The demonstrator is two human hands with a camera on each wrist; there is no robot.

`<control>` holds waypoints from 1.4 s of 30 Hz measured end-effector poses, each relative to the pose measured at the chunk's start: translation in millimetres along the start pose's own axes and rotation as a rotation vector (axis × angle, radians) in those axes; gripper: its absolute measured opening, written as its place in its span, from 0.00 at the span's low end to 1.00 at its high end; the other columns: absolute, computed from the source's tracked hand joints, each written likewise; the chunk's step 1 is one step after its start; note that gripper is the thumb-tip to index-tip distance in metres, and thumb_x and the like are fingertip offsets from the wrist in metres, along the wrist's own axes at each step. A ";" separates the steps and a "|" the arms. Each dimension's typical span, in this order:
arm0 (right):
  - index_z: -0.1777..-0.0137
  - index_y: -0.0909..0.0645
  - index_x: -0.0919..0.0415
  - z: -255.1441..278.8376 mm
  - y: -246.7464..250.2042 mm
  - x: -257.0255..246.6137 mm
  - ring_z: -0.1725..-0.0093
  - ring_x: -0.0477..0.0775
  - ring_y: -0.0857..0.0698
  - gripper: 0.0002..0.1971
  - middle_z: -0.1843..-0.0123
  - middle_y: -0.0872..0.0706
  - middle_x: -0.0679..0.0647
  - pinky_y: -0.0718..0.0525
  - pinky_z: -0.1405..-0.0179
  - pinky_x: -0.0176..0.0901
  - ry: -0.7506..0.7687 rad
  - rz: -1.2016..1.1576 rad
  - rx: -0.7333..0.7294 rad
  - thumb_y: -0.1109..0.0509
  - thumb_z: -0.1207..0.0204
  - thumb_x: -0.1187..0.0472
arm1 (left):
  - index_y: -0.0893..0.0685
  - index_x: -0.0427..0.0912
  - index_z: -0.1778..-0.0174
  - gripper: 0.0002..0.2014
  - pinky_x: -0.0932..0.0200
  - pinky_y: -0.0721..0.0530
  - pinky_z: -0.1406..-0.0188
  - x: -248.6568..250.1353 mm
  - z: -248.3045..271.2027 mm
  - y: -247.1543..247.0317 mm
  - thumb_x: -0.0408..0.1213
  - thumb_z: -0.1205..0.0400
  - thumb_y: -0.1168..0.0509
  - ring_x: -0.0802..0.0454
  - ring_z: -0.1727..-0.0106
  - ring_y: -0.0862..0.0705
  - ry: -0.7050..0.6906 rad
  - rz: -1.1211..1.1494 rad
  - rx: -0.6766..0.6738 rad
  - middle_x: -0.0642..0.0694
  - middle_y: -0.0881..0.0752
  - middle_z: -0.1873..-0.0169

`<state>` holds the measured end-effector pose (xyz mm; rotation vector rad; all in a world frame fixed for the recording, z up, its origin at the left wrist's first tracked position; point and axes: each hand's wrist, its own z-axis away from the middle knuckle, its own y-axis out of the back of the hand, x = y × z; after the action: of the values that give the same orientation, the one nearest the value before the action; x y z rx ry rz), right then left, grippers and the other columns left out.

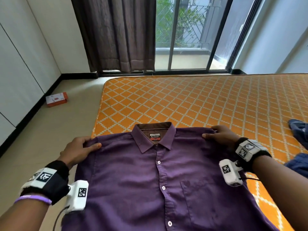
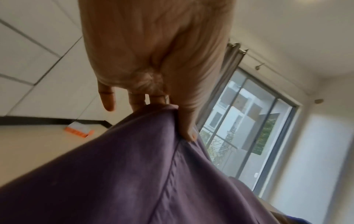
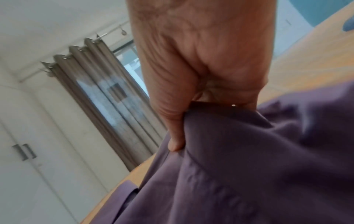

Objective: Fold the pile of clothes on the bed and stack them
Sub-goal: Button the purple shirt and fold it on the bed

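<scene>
A purple button-up shirt point(image 1: 150, 180) is spread front up at the near corner of the bed, collar away from me, buttons done up. My left hand point(image 1: 80, 150) pinches its left shoulder, thumb on top and fingers under the cloth point(image 2: 134, 166). At the other shoulder my right hand point(image 1: 220, 135) grips the fabric the same way, thumb pressed on the purple shirt point(image 3: 249, 159). Both shoulders look slightly lifted off the bed.
The bed has an orange diamond-patterned mattress cover point(image 1: 200, 100). Blue denim clothes point(image 1: 300, 134) lie at the bed's right edge. An orange and white box point(image 1: 56, 99) sits on the floor to the left. A curtain point(image 1: 116, 34) and a glass sliding door point(image 1: 191, 34) stand beyond the bed.
</scene>
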<state>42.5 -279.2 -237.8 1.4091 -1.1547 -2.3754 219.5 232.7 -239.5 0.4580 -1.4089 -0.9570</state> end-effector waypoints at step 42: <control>0.50 0.07 0.51 323.2 146.0 -101.7 0.48 0.42 0.14 0.09 0.50 0.07 0.47 0.17 0.43 0.34 0.650 -0.684 -0.210 0.21 0.28 0.51 | 0.24 0.40 0.27 0.52 0.38 0.20 0.33 401.9 34.0 102.9 0.79 0.36 0.40 0.46 0.34 0.18 -0.247 0.734 -0.230 0.41 0.17 0.31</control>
<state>-195.9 -157.4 16.1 2.4995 -0.2665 -1.9734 171.7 -13.2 92.9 -0.3529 -1.4983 -0.5640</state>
